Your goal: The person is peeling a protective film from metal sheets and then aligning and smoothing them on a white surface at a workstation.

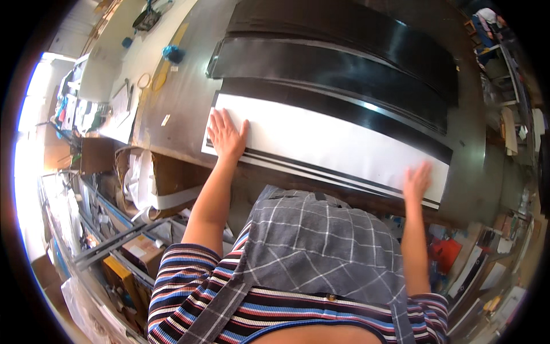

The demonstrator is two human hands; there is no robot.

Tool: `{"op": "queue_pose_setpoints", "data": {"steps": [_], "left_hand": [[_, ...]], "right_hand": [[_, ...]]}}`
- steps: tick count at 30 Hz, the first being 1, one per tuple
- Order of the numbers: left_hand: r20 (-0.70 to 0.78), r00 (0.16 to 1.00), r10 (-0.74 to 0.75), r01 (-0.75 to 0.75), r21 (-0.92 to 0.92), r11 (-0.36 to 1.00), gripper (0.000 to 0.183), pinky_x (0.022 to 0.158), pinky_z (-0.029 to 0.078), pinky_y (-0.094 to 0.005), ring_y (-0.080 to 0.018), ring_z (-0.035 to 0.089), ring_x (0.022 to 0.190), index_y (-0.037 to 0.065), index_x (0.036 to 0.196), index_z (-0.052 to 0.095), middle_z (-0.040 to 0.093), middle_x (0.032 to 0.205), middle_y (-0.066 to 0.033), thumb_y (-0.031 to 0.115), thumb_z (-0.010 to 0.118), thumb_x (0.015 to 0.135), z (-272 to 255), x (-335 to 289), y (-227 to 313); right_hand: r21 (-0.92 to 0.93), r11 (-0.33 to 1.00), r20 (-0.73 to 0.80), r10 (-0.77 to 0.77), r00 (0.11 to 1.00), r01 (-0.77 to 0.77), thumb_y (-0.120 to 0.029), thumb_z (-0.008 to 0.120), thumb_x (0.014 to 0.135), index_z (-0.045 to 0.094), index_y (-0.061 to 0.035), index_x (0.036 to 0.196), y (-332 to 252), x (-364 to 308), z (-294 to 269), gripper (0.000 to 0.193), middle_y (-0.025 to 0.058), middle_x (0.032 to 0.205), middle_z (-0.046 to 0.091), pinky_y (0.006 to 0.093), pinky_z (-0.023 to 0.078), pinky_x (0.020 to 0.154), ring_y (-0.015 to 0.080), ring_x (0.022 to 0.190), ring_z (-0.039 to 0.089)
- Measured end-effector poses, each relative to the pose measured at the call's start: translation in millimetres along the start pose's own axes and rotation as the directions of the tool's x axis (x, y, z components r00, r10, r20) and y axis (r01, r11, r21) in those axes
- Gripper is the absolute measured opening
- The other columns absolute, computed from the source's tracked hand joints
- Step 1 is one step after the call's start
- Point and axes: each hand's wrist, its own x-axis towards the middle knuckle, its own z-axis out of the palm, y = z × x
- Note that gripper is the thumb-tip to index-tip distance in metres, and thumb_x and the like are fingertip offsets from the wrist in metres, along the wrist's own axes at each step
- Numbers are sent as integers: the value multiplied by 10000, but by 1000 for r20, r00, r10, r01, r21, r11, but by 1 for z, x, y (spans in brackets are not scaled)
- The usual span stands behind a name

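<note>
A long white sheet (321, 140) with black bands along its near side lies across the table in front of me. My left hand (227, 136) rests flat on its left end, fingers spread, holding nothing. Over the sheet's right end is my right hand (417, 180), blurred by motion. Its fingers look stretched out, with nothing seen in them; whether it touches the sheet I cannot tell. A black strip (366, 119) shows along the sheet's far edge. Behind it lie stacks of long, glossy black sheets (321, 62), their edges unevenly lined up.
The grey table (186, 109) carries a crumpled blue thing (172, 54) and a roll of tape (144, 81) at left. Below its left edge stands a cardboard box (166, 175) with white strips. Cluttered shelves flank me. A person (487, 26) is at the far right.
</note>
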Motion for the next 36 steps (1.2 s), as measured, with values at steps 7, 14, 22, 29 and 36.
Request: {"op": "queue_pose_setpoints", "data": {"steps": [7,14,22,29,36], "left_hand": [[133,981,139,-137,-20,990,852,1159,49,-472,-331,64,1451,19,1488,173,111,1557,-202,576,441,902,39,29,12],[-76,984,160,-152,110,982,809,1152,94,-490,-306,95,1453,45,1495,180,115,1566,-172,521,466,906,23,44,-70],[-44,906,422,-416,98,904,714,1121,223,-490,-370,302,1357,2,1436,279,317,1468,-228,329,570,872,-5,15,-7],[-126,876,465,-469,2,883,740,996,342,-568,-394,340,1337,28,1429,339,336,1470,-219,502,526,893,15,5,10],[-144,880,452,-459,-20,888,694,965,384,-540,-400,406,1288,91,1380,428,391,1424,-237,498,583,839,8,-8,47]], "right_hand": [[62,976,-42,212,976,-209,-445,471,924,238,-25,1465,-33,-37,-11,723,196,1535,203,549,156,1126,333,1429,169],[213,865,-18,469,883,-455,-545,469,879,259,-27,1460,-26,-11,-12,807,185,1538,203,550,120,1135,297,1440,147],[146,956,-83,269,960,-255,-486,516,883,278,-1,1440,-64,-45,-1,776,196,1522,236,573,136,1124,308,1435,171],[334,913,-107,-208,972,232,-463,499,911,252,-20,1455,-161,-51,-21,744,202,1524,215,580,175,1098,340,1420,202],[352,833,-49,-440,897,427,-467,443,937,236,-66,1475,-173,-48,-12,702,185,1544,176,591,169,1106,350,1433,160]]}}
